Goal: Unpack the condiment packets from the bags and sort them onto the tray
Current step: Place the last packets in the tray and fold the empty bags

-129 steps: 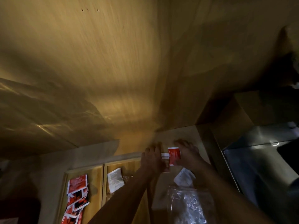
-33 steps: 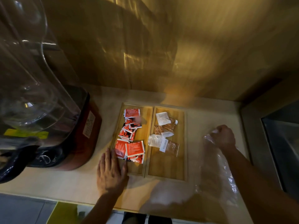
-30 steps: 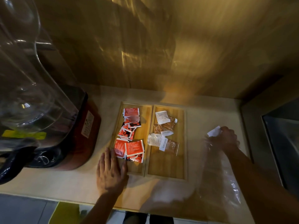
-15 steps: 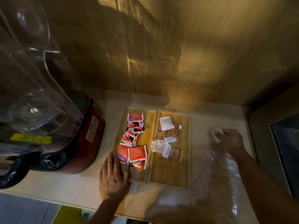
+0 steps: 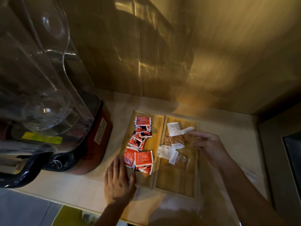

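The right hand (image 5: 210, 144) pinched a brown packet (image 5: 187, 130) above the right compartment of the tray (image 5: 175, 186), apparently placing it there. The left hand (image 5: 118, 181) lay flat on the near-left corner; a gentle release seemed next

I cannot read any text with certainty. The yellow sticker (image 5: 42, 139) on the blender (image 5: 40, 79) and the white label (image 5: 99, 131) on its red base (image 5: 105, 149) have print too small for me. The red packets (image 5: 144, 159) show fine white print. Each clear packet (image 5: 179, 159) has a white strip (image 5: 174, 156) with blurred letters.
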